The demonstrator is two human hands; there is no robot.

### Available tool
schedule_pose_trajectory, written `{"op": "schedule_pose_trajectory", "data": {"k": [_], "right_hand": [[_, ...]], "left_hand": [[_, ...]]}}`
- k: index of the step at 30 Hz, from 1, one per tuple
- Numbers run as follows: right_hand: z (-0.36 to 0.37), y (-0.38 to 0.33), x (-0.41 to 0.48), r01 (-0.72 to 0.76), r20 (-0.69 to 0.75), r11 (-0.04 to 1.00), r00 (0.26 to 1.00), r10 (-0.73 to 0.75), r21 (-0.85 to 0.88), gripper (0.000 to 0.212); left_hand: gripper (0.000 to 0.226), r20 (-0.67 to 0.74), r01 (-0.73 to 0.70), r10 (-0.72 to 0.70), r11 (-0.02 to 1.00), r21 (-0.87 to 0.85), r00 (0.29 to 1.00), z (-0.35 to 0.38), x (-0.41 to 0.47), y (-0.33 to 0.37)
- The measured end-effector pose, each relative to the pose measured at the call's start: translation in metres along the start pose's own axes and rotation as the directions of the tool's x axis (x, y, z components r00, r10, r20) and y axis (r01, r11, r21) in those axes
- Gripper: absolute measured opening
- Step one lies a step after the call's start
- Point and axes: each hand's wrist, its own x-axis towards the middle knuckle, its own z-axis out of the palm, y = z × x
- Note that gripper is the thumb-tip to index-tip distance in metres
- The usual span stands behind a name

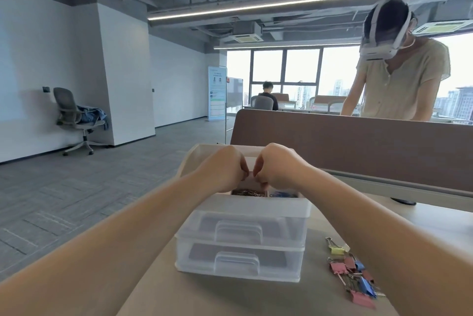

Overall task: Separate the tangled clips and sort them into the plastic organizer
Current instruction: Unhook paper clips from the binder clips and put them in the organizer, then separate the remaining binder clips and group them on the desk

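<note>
Right now I see both hands brought together above the open top of the plastic organizer (243,239), which stands close to the worktop's (422,216) left edge. The left hand (225,170) and the right hand (279,167) are knuckles-up with every finger curled in, and their fingertips meet over the top tray. From this view I cannot tell whether they pinch anything between them; the spot where they meet is too small and is hidden by the fingers themselves.

Under the hands, the top tray shows two compartments side by side. The left one holds silver paper clips (248,192) and the right one holds blue clips (282,195). Below the tray, the organizer's two translucent drawers are pushed in, one above the other.

A tangled pile of binder clips (353,274), pink, blue and one yellow, lies on the worktop to the right of the organizer, toward the near edge, partly covered by my right forearm.

A brown divider (358,141) runs along the far edge, and a person wearing a headset (399,78) leans over behind it.
</note>
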Motion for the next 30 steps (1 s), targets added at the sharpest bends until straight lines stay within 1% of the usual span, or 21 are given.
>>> {"op": "schedule_pose_trajectory", "data": {"k": [3, 4, 7, 9, 11, 14, 18, 21, 24, 26, 30], "right_hand": [[0.0, 0.002, -0.008, 0.01, -0.041, 0.997, 0.999, -0.013, -0.075, 0.015], [-0.001, 0.004, -0.013, 0.008, -0.066, 0.998, 0.998, -0.013, -0.065, 0.016], [-0.008, 0.014, -0.037, 0.001, -0.112, 0.996, 0.994, 0.009, 0.087, 0.023], [-0.01, 0.026, -0.056, -0.009, -0.115, 0.994, 0.993, 0.021, 0.105, 0.019], [-0.01, 0.041, -0.077, -0.027, -0.108, 0.995, 0.993, 0.037, 0.095, 0.013], [-0.009, 0.071, -0.107, -0.08, -0.078, 0.993, 0.993, 0.087, 0.087, 0.01], [-0.009, 0.111, -0.147, -0.159, -0.031, 0.987, 0.987, 0.16, 0.033, 0.012], [-0.007, 0.142, -0.174, -0.23, -0.028, 0.972, 0.972, 0.232, 0.052, 0.008], [-0.005, 0.178, -0.201, -0.282, -0.028, 0.958, 0.958, 0.284, 0.056, 0.01], [-0.002, 0.188, -0.209, -0.292, -0.024, 0.955, 0.956, 0.294, 0.055, 0.008], [0.008, 0.228, -0.23, -0.372, 0.006, 0.925, 0.928, 0.373, 0.076, 0.007]], "left_hand": [[0.019, -0.022, 0.001, -0.002, 0.999, -0.036, 1.0, -0.003, -0.006, 0.005], [0.018, -0.041, -0.004, 0.002, 0.999, -0.046, 0.999, -0.003, -0.009, 0.008], [0.015, -0.081, -0.047, 0.038, 0.993, -0.106, 0.996, -0.002, -0.022, 0.02], [0.016, -0.076, -0.088, 0.08, 0.991, -0.102, 0.994, 0.004, -0.033, 0.035], [0.019, -0.068, -0.127, 0.119, 0.982, -0.137, 0.991, 0.015, -0.04, 0.052], [0.021, -0.025, -0.179, 0.178, 0.96, -0.215, 0.984, 0.037, -0.047, 0.08], [0.018, 0.043, -0.226, 0.247, 0.934, -0.278, 0.968, 0.071, -0.052, 0.117], [0.019, 0.091, -0.238, 0.272, 0.931, -0.276, 0.958, 0.101, -0.051, 0.141], [0.017, 0.163, -0.271, 0.323, 0.922, -0.276, 0.932, 0.132, -0.047, 0.17], [0.017, 0.186, -0.278, 0.331, 0.924, -0.262, 0.925, 0.146, -0.044, 0.174], [0.018, 0.276, -0.268, 0.328, 0.935, -0.233, 0.904, 0.188, -0.035, 0.197]]}}
